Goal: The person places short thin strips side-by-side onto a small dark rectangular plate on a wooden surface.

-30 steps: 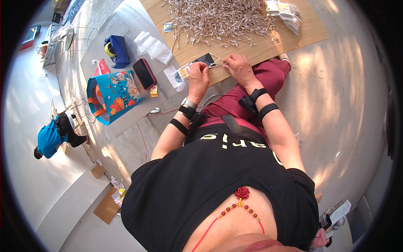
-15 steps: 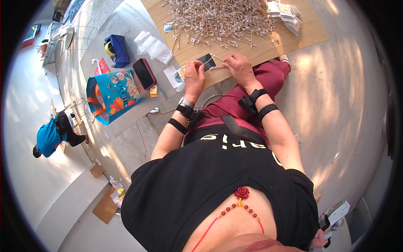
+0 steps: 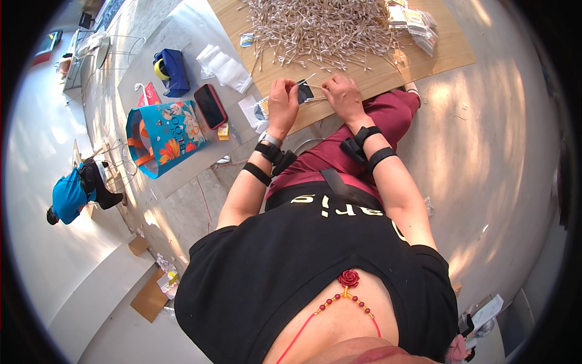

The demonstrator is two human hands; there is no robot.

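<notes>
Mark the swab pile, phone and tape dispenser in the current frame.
Swab pile (image 3: 321, 30): head view, middle of the heaped swabs.
Phone (image 3: 210, 107): head view, middle of the dark screen.
Tape dispenser (image 3: 176, 74): head view, on its blue body.

Swab pile (image 3: 321, 30) pt. beyond top edge

You wear a black short-sleeved T-shirt (image 3: 273, 267) with pale yellow letters (image 3: 341, 210) across the front, above dark red trousers (image 3: 327, 145) crossed by a black band (image 3: 337, 184). A red cord (image 3: 293, 337) carries round dark red beads (image 3: 328, 301) and a red rose pendant (image 3: 348, 278). Black straps (image 3: 257, 174) circle both your forearms, each with a small black box (image 3: 352, 150). A silvery watch (image 3: 270, 139) sits at your left wrist; your hands (image 3: 283, 102) are bare.
</notes>
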